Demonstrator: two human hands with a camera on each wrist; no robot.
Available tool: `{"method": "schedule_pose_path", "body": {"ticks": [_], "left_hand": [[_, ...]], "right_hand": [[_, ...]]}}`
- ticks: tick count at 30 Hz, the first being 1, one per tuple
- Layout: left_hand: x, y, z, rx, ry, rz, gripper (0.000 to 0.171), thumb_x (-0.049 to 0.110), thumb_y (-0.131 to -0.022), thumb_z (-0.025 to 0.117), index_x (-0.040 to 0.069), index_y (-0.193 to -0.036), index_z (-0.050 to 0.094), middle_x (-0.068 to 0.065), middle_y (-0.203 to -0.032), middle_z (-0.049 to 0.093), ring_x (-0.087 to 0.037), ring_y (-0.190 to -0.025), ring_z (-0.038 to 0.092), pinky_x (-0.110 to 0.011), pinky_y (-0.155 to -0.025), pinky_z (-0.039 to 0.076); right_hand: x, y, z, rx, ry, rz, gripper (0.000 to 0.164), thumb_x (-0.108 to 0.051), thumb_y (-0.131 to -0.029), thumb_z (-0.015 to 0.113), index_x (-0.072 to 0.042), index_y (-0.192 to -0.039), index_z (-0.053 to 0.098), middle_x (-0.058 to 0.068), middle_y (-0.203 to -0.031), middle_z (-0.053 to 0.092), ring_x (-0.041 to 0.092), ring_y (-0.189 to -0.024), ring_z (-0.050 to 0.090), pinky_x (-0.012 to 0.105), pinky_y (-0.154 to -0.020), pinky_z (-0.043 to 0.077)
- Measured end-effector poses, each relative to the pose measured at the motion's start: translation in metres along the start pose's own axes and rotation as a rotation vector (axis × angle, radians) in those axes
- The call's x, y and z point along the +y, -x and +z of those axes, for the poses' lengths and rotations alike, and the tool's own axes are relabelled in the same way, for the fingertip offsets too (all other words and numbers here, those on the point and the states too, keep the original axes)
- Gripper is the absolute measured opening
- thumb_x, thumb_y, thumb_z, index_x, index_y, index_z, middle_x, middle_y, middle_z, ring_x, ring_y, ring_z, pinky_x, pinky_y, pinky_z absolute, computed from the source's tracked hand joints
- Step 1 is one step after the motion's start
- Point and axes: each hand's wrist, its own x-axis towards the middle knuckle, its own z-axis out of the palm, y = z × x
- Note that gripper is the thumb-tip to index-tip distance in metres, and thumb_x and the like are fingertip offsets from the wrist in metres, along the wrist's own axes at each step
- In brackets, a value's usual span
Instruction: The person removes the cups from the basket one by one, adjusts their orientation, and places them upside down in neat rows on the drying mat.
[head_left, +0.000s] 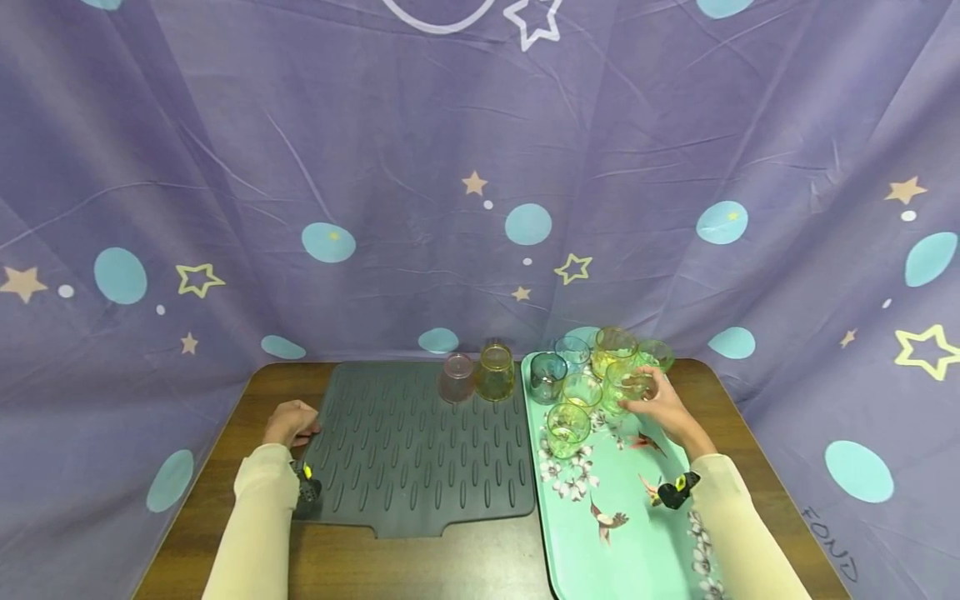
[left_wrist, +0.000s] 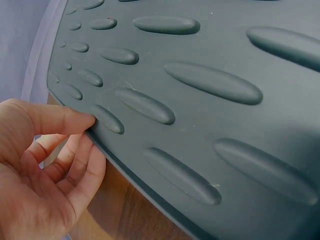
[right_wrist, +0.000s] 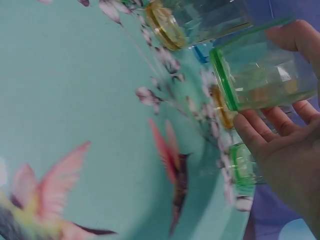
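My right hand grips a clear green-tinted glass, thumb on one side and fingers on the other, over the far right part of the mint tray. In the right wrist view the glass's thick green base shows. At the left edge of the dark grey ribbed drying mat, my left hand pinches the rim, its thumb on top. Upside down in the mat's far right corner stand a pink glass and a yellow glass.
On the tray stand a dark teal glass, a pale blue glass, an amber glass, a yellow glass and green glasses. A purple curtain hangs behind the wooden table.
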Motion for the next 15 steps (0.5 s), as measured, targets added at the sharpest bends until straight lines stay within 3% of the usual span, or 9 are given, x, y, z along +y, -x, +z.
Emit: {"method": "schedule_pose_path", "body": {"ticks": [3, 9, 15], "left_hand": [[0.000, -0.001, 0.000, 0.001, -0.004, -0.001, 0.013, -0.002, -0.081, 0.047, 0.006, -0.084, 0.058, 0.001, -0.068, 0.065, -0.014, -0.071, 0.061, -0.032, -0.068, 0.059], [0.000, 0.000, 0.001, 0.000, -0.016, 0.004, 0.013, -0.001, -0.081, 0.047, 0.004, -0.087, 0.058, 0.001, -0.068, 0.065, -0.013, -0.069, 0.061, -0.031, -0.066, 0.059], [0.001, 0.002, 0.000, 0.001, -0.019, 0.009, 0.014, -0.002, -0.080, 0.048, 0.004, -0.085, 0.060, 0.002, -0.067, 0.064, -0.012, -0.069, 0.061, -0.032, -0.067, 0.059]], "right_hand": [[-0.006, 0.000, -0.006, -0.036, 0.016, -0.024, 0.072, -0.013, -0.092, 0.075, -0.001, -0.145, 0.028, 0.030, -0.144, 0.047, 0.014, -0.109, 0.056, 0.030, -0.084, 0.056], [-0.022, 0.002, -0.013, -0.096, -0.063, -0.084, 0.068, -0.003, -0.093, 0.071, 0.003, -0.143, 0.026, 0.029, -0.141, 0.045, 0.014, -0.111, 0.060, 0.039, -0.086, 0.060], [-0.039, 0.001, -0.014, -0.130, -0.102, -0.110, 0.065, -0.002, -0.094, 0.069, -0.001, -0.142, 0.025, 0.017, -0.139, 0.049, 0.009, -0.114, 0.060, 0.033, -0.085, 0.059]]}}
